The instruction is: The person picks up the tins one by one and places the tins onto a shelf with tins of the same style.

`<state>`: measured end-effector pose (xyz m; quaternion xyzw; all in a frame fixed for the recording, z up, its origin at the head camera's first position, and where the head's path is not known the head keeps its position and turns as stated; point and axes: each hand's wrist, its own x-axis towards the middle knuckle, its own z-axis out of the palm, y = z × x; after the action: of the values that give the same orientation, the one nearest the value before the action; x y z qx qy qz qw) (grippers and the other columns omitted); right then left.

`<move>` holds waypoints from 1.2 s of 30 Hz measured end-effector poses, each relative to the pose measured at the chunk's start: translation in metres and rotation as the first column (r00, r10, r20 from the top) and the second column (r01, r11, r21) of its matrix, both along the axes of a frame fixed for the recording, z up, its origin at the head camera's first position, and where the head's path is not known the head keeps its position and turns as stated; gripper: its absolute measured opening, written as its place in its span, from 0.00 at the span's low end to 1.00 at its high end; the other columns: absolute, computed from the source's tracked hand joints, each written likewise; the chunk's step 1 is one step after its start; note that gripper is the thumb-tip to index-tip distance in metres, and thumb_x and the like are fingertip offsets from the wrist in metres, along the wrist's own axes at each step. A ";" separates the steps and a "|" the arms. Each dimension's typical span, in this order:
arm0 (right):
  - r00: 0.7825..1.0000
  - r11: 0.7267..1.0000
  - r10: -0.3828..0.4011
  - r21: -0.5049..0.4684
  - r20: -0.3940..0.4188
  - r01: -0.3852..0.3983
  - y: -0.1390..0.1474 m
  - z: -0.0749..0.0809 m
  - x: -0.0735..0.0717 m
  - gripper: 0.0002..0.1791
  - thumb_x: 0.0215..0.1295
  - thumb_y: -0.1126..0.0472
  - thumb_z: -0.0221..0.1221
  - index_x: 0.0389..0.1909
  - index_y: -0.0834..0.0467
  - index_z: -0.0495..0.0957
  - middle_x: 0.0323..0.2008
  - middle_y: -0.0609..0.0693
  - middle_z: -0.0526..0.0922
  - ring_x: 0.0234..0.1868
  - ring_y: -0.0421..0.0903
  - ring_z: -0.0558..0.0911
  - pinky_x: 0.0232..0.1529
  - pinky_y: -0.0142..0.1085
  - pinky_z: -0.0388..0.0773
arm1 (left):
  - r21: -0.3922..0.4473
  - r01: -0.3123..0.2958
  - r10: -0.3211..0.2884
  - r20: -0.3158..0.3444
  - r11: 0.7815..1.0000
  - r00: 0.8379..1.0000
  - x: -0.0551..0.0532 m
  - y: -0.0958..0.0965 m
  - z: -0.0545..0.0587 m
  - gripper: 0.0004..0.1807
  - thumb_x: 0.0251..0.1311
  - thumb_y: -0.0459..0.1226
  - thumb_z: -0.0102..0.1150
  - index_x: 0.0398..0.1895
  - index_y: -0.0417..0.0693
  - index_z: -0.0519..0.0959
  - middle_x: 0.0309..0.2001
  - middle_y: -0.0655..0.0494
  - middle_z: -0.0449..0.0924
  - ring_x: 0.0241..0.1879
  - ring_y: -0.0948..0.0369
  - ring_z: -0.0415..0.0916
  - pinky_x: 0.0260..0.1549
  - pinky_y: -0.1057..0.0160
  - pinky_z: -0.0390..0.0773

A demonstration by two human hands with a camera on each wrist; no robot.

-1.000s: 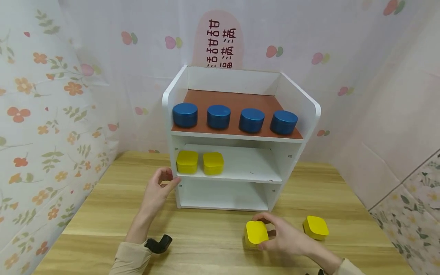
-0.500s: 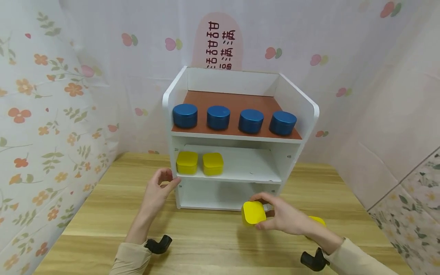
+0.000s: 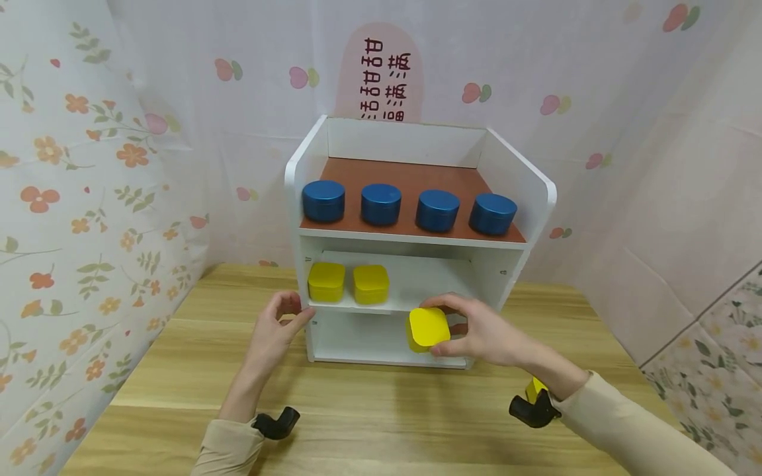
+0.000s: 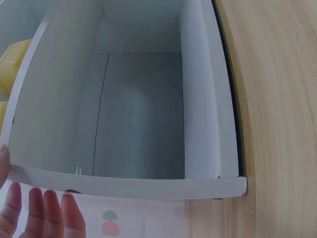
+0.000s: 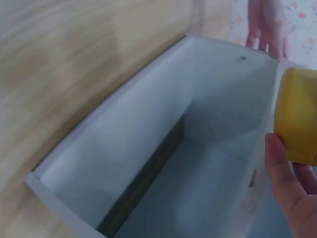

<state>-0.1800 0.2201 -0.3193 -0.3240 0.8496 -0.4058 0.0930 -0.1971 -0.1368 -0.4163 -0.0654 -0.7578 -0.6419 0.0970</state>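
Note:
My right hand [image 3: 476,330] pinches a yellow square tin [image 3: 427,329] with rounded corners, tilted and raised before the lower part of a white shelf unit [image 3: 393,235]. In the right wrist view, thumb and fingers hold this tin [image 5: 299,116] near the middle board's edge. My left hand [image 3: 274,337] holds the unit's left side panel, thumb on its front edge and fingers along the outside. Two more yellow tins, one at the left end [image 3: 326,282] and another beside it [image 3: 371,284], stand on the middle shelf. A further yellow tin [image 3: 536,390] is mostly hidden behind my right wrist.
Several blue round tins, among them a leftmost one [image 3: 324,201], stand in a row on the brown top shelf [image 3: 405,173]. The unit stands on a wooden table [image 3: 357,423]. Patterned curtains [image 3: 250,132] hang behind and beside it.
My right hand has lifted the yellow tin off the table and carried it up and forward, towards the middle shelf. My left hand stays at the side panel.

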 end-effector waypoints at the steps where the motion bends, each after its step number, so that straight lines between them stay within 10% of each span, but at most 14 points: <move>1: 1.000 1.000 -0.005 0.002 -0.010 0.005 -0.001 0.003 -0.002 0.35 0.52 0.60 0.74 0.61 0.56 0.71 0.55 0.48 0.75 0.55 0.52 0.72 0.48 0.36 0.79 | 0.000 0.000 0.000 -0.001 1.000 1.000 0.000 0.000 0.000 0.23 0.62 0.44 0.65 0.52 0.40 0.70 0.48 0.47 0.71 0.50 0.56 0.68 0.45 0.67 0.72; 16: 0.985 0.987 -0.104 0.104 -0.140 0.119 -0.025 0.028 -0.044 0.35 0.56 0.52 0.72 0.64 0.55 0.72 0.59 0.49 0.76 0.56 0.52 0.75 0.55 0.48 0.74 | 0.010 -0.004 0.004 -0.012 1.000 1.000 -0.002 0.000 -0.001 0.22 0.61 0.43 0.66 0.51 0.40 0.70 0.47 0.47 0.72 0.49 0.55 0.69 0.44 0.66 0.72; 36: 0.988 0.985 -0.149 0.077 -0.036 0.151 -0.014 0.028 -0.062 0.34 0.57 0.53 0.71 0.63 0.57 0.71 0.60 0.52 0.72 0.58 0.57 0.74 0.61 0.52 0.68 | 0.006 -0.012 0.012 -0.014 1.000 1.000 0.000 0.002 0.001 0.22 0.62 0.42 0.66 0.51 0.40 0.70 0.47 0.46 0.71 0.49 0.56 0.69 0.44 0.67 0.72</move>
<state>-0.2425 0.2065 -0.2909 -0.2612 0.8883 -0.3725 0.0619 -0.1966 -0.1349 -0.4156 -0.0653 -0.7557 -0.6429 0.1063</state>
